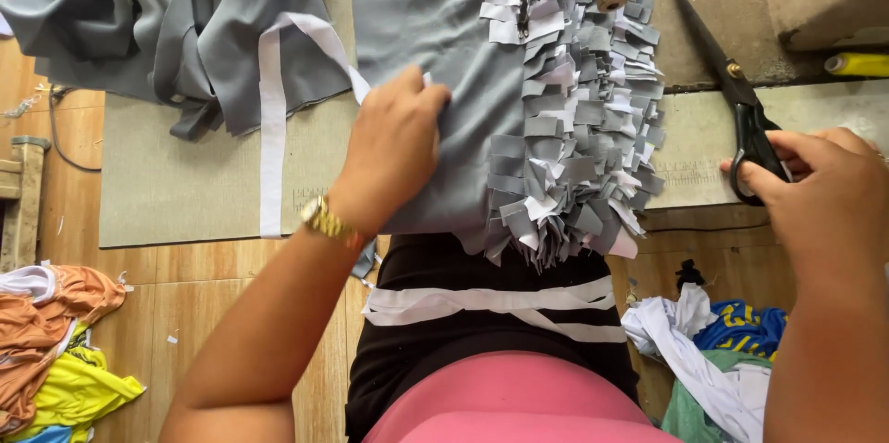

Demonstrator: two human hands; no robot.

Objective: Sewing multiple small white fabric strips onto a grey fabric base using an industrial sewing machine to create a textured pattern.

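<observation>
The left hand [394,151] presses its grip together on the grey fabric panel with ruffled strips [463,82]; the right hand [824,198] clamps black-handled scissors [745,119] above the worktop [185,193].

Wooden floor [185,295], scattered clothes [56,350], daylight.
</observation>
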